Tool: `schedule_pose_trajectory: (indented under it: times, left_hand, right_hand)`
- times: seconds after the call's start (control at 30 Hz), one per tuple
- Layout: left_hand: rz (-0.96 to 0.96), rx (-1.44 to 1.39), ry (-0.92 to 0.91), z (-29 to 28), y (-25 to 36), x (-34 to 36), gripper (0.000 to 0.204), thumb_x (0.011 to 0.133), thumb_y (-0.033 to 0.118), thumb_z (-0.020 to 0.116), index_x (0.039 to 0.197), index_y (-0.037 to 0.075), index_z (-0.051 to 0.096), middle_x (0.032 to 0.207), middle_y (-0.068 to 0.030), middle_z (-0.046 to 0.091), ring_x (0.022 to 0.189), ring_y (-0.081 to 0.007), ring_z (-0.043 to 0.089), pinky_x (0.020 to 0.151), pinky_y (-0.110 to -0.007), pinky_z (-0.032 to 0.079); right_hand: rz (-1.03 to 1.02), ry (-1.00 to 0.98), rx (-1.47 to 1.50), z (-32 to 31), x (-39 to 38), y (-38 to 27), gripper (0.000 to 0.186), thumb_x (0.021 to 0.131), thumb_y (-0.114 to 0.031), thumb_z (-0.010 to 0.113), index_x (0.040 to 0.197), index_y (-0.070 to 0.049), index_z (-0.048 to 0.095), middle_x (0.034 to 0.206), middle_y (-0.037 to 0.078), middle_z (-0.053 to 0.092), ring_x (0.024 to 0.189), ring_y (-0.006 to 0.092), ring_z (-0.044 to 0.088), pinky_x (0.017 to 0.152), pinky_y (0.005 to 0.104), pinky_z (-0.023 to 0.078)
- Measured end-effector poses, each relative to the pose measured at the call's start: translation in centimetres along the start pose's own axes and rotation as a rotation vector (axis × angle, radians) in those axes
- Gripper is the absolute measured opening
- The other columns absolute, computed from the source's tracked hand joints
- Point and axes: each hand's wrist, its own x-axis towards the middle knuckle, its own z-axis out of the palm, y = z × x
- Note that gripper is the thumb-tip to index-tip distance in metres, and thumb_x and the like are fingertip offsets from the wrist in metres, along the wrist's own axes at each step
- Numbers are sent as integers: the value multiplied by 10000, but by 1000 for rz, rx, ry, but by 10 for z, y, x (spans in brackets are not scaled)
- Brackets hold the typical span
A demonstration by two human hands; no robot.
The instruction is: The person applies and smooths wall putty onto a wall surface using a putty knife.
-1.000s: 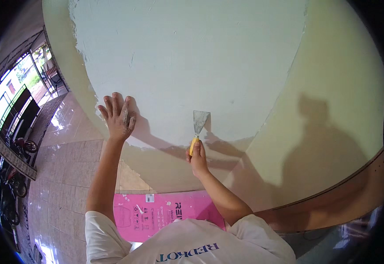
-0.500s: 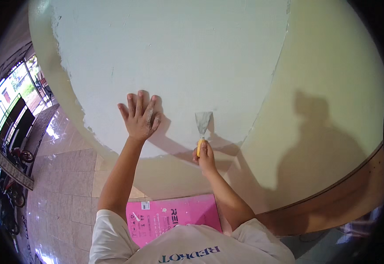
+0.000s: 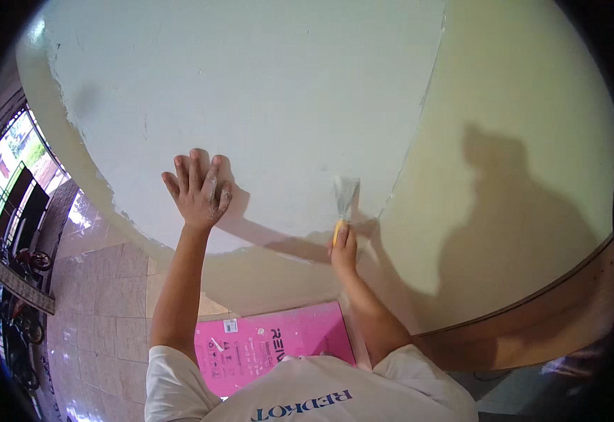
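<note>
My left hand (image 3: 201, 197) lies against the white-coated wall (image 3: 272, 91), its fingers spread and smudged with pale filler. To its right, my right hand (image 3: 344, 245) is closed round the yellow handle of a putty knife (image 3: 347, 195). The broad blade points upward at the lower right of the white patch and looks slightly blurred. Whether its edge touches the wall I cannot tell. Around the white area runs a ragged border, with cream wall (image 3: 525, 77) beyond it on the right.
A pink cardboard box (image 3: 286, 337) lies below, in front of my body. Tiled floor (image 3: 113, 281) stretches to the left, toward parked motorcycles (image 3: 26, 316) and a gate. A brown wooden panel (image 3: 532, 330) curves along the lower right. My shadow falls on the cream wall.
The putty knife has moved right relative to my left hand, and its blade has tilted. The view has shifted a little, with the wall's white patch now further left.
</note>
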Motion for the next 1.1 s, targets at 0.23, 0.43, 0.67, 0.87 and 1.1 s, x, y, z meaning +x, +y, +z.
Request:
schedule_pose_trajectory:
  times: [0.23,0.43,0.67,0.87,1.1]
  left_hand:
    - [-12,-3,9,-6,-7,-2,518,879,416,451,1313,150,548,1470,-185,352,1426,-378,149,1136,-526,-44]
    - [-16,-16,-5,-4,-1,-1,519,876,416,463,1318,155,547,1472,-182,349,1425,-376,156,1134,-526,-41]
    - [-42,-12,-14,-3,-6,-6,516,890,454,434,1320,191,547,1467,-156,367,1426,-356,164,1137,-515,-59]
    - [-66,-13,-14,3,1,-3,520,885,450,439,1329,198,540,1469,-154,365,1424,-358,172,1135,-527,-44]
    - [-45,8,-6,-3,-3,-4,514,888,443,439,1322,189,547,1469,-159,363,1429,-354,157,1139,-513,-50]
  right_hand:
    - [-170,-64,-25,4,57,-114,426,1006,-436,334,979,-51,515,633,34,506,510,108,480,463,262,381]
    - [52,84,-87,-38,10,33,405,1002,-397,373,1043,-23,525,693,57,536,572,138,543,532,288,453]
    - [-182,123,-65,-28,70,-101,410,1010,-383,365,942,-17,535,681,57,503,569,134,527,520,285,432]
    - [187,72,-85,-53,37,1,470,995,-484,325,953,-65,533,703,24,523,555,105,501,495,261,390]
    - [-14,114,-32,-50,69,-37,528,964,-570,351,859,-84,527,612,-2,489,533,103,483,475,249,368]
